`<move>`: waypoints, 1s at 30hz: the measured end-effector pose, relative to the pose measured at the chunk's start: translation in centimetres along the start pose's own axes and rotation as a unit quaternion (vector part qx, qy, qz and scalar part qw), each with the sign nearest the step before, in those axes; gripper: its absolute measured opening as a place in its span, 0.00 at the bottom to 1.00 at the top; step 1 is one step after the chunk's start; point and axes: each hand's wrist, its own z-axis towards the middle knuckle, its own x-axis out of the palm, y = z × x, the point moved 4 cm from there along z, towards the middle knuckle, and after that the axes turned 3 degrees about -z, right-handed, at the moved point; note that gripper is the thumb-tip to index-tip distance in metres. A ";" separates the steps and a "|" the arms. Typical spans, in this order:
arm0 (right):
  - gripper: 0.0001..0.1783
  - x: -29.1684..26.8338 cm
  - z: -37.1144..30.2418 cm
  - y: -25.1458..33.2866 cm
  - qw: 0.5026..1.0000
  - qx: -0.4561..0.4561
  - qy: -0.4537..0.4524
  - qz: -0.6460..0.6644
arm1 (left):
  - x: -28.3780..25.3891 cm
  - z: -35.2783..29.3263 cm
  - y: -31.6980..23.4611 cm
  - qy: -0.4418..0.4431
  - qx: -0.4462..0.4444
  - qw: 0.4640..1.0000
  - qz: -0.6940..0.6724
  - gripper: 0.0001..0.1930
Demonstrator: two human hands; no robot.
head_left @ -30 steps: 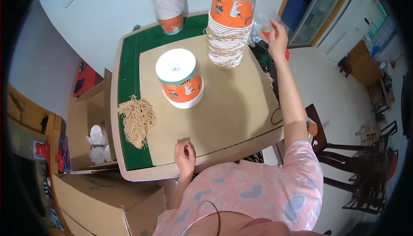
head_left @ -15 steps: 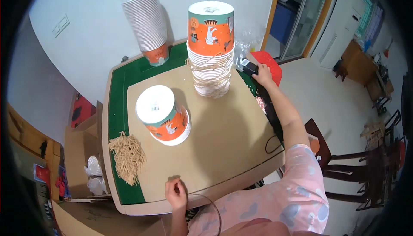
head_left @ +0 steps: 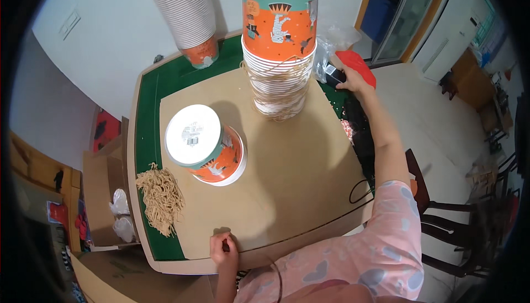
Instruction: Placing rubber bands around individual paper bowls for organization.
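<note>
We look down on a worktop (head_left: 148, 137) with a green surface, mostly covered by one sheet of tan cardboard (head_left: 298, 192). To its left are two cardboard boxes, an upright one (head_left: 102, 198) and a lower one (head_left: 143, 281); inside the upright one we make out two white plastic-wrapped bundles (head_left: 120, 202).

Toward the far edge, one tall stack of upside-down orange and teal paper buckets (head_left: 280, 43) has tan cord looped around its white rims. Beyond it to the left, one plastic-sleeved stack (head_left: 185, 18) leans close to the wall. Nearer us, left of centre, sits one upside-down paper bucket (head_left: 193, 134); we cannot tell whether others nest under it. The rims in both stacks are too tight to count.

On the left edge lies one heap of tan cords (head_left: 161, 199).

What has just changed is the right hand (head_left: 351, 80): a second ago it was raised and empty beside the tall stack; now its grip is closed around one black box-shaped object (head_left: 333, 76) at the far right corner, next to a red item (head_left: 359, 66) and clear plastic. That hand is therefore occupied, by our judgement, away from the buckets and cords. The left hand (head_left: 223, 250) rests loosely curled at the near edge; we cannot tell whether its grip holds anything.
</note>
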 end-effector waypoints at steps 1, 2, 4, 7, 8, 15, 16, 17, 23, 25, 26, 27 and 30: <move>0.46 0.1 0.0 -0.5 0.998 -0.036 0.024 0.048 | 0.1 0.0 -0.1 0.008 -0.002 1.000 0.006 0.08; 0.49 0.3 -0.2 -1.0 0.992 -0.070 0.047 0.096 | 0.1 0.1 -0.2 0.011 0.002 1.000 0.004 0.08; 0.51 -0.1 -1.2 2.3 0.980 -0.105 0.025 0.170 | -0.6 -0.3 -0.6 -0.016 0.017 1.000 0.018 0.08; 0.50 -3.6 -1.5 -2.0 0.993 -0.020 -0.110 0.047 | 0.2 0.1 -0.6 -0.003 0.052 0.999 0.003 0.08; 0.48 -4.6 -0.8 -1.6 0.987 0.010 -0.136 0.086 | -0.4 0.1 -1.0 -0.007 0.041 0.999 -0.001 0.08; 0.10 -13.6 -13.1 21.7 0.787 -0.088 -0.471 0.389 | -0.5 -0.9 0.6 0.007 0.001 0.999 -0.049 0.06; 0.09 -12.8 -15.0 26.8 0.828 -0.124 -0.403 0.370 | -0.6 -1.0 0.7 0.007 0.000 0.999 -0.049 0.06; 0.12 -10.5 -16.3 30.3 0.838 -0.249 -0.340 0.347 | -0.5 -0.8 0.4 0.006 0.014 0.998 -0.054 0.06; 0.11 -4.6 -19.9 41.4 0.922 -0.336 -0.072 0.177 | -0.4 -0.6 0.4 0.020 -0.016 0.997 -0.079 0.04; 0.08 -3.7 -19.3 41.8 0.930 -0.316 -0.048 0.181 | -0.7 0.1 -0.8 0.024 -0.005 0.994 -0.105 0.06; 0.08 -3.7 -19.0 41.7 0.929 -0.319 -0.049 0.183 | -0.5 0.8 -0.8 0.015 0.050 0.996 -0.069 0.08; 0.08 -3.8 -19.0 41.7 0.921 -0.332 -0.025 0.201 | -0.1 1.4 -0.8 0.007 0.103 0.994 -0.034 0.10; 0.10 -3.4 -19.7 42.2 0.904 -0.353 -0.008 0.241 | 0.6 4.8 -3.4 0.023 0.171 0.984 0.048 0.20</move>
